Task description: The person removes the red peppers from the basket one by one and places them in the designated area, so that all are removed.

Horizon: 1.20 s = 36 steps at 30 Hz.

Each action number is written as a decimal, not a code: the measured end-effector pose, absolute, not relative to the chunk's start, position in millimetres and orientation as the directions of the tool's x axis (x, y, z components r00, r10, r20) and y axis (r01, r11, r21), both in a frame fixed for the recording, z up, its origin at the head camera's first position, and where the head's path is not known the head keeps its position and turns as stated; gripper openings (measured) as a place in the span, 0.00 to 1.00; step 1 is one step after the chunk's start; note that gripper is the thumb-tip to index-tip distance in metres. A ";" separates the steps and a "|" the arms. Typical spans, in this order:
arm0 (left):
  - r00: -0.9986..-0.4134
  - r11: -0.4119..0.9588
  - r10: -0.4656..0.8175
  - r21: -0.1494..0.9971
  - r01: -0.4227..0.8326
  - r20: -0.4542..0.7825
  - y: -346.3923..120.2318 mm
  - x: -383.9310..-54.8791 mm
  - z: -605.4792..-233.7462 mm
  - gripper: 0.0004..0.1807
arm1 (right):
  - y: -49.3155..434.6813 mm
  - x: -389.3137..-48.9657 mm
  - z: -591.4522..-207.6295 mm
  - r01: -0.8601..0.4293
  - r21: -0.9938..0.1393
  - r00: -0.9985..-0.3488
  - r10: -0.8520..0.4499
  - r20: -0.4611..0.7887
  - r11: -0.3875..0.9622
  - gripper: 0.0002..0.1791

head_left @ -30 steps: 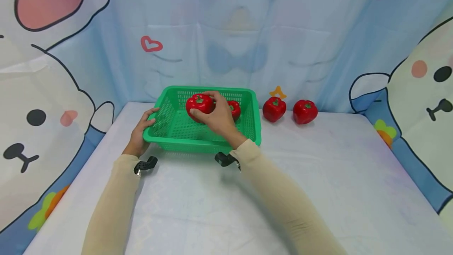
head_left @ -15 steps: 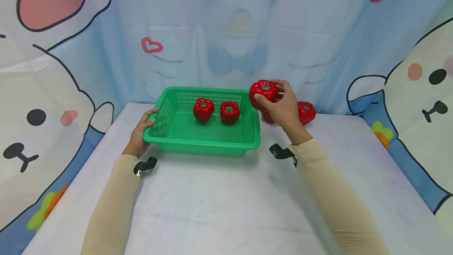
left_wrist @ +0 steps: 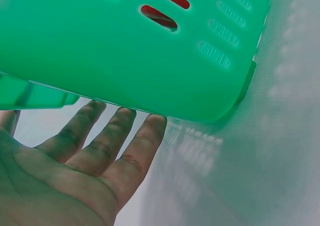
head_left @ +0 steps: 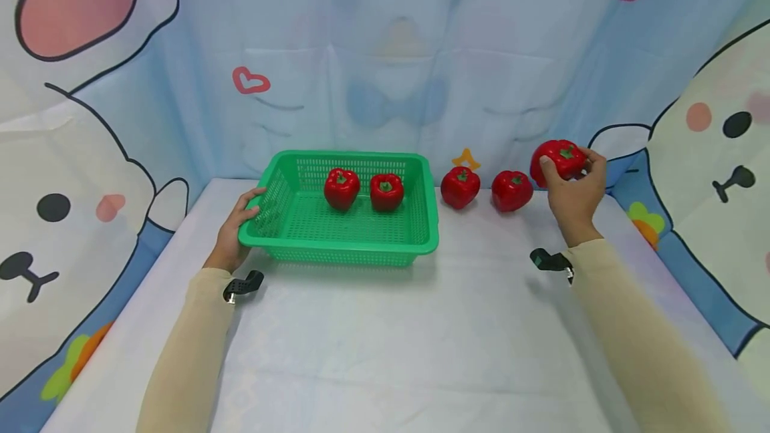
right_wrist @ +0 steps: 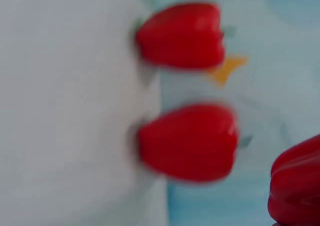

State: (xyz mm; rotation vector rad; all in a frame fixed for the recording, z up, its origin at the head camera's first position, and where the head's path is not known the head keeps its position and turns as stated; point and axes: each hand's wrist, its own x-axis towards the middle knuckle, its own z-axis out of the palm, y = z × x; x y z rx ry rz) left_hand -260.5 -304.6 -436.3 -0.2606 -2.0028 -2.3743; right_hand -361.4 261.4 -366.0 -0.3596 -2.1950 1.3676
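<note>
My right hand [head_left: 571, 176] grips a red bell pepper [head_left: 558, 156] above the table's far right, just right of two red peppers [head_left: 460, 186] [head_left: 511, 190] that stand in a row on the table. The right wrist view shows those two peppers [right_wrist: 182, 36] [right_wrist: 187, 141] blurred, with the held pepper [right_wrist: 295, 186] at its lower right edge. A green slotted basket [head_left: 337, 252] holds two more red peppers [head_left: 341, 188] [head_left: 386, 192]. My left hand [head_left: 237, 227] holds the basket's left front corner, thumb on the rim, its fingers [left_wrist: 132, 151] straight against the basket's wall [left_wrist: 125, 51].
A pale blue cloth covers the table [head_left: 385, 339]. A cartoon-printed fabric backdrop [head_left: 391, 72] stands close behind the peppers and along both sides. The table's right edge runs just beyond my right hand.
My right hand lifted a pepper out of the basket and carried it right, past the two peppers on the table. My left hand stayed on the basket's corner.
</note>
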 end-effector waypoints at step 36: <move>-0.988 -0.140 0.074 0.983 0.121 0.132 -307.2 -264.1 -438.9 0.23 | 318.7 -395.4 -422.7 0.343 -0.815 -0.851 0.522 -0.059 0.467 0.47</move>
